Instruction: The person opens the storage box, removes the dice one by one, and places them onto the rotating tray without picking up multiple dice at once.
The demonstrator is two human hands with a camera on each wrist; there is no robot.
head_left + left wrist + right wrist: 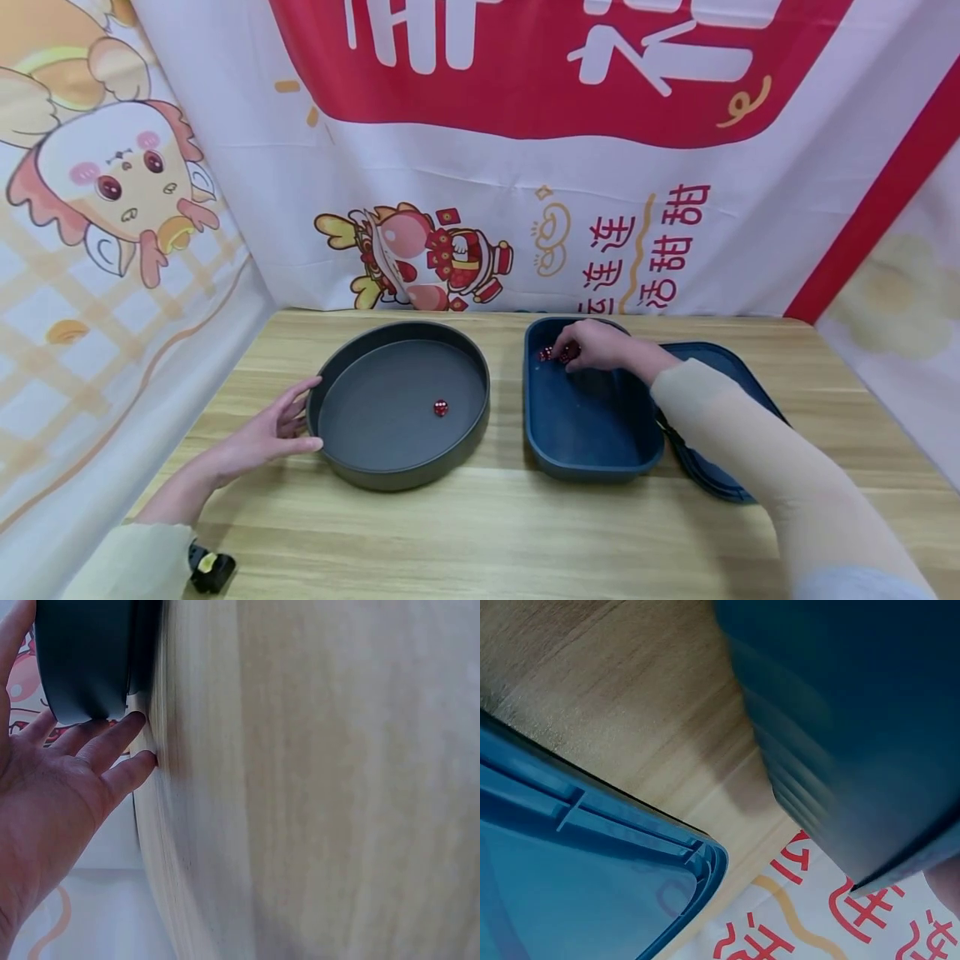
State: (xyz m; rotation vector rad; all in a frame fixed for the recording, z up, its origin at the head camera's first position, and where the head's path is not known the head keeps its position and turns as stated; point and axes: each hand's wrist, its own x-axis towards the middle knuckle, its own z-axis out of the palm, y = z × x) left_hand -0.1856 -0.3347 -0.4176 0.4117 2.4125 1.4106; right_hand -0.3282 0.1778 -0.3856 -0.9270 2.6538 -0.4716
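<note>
My left hand (pixel 273 429) touches the left side of a round dark grey pan (pixel 397 479), its fingers and thumb spread along the wall. In the left wrist view, the fingers of that hand (pixel 71 780) reach the outer wall of the pan (pixel 86 667). One red die (pixel 441 407) with white pips lies inside the pan, right of its middle. My right hand (pixel 596 344) reaches down into a deep blue rectangular box (pixel 585 425), at its far end. Several red dice (pixel 546 354) lie at its fingertips; whether the fingers pinch one is unclear.
A blue lid (pixel 723 450) with a raised rim lies to the right of the box, under my right forearm. The wooden table (pixel 480 542) ends at a printed cloth (pixel 285 208) hanging behind. A small black object (pixel 212 572) is at my left wrist.
</note>
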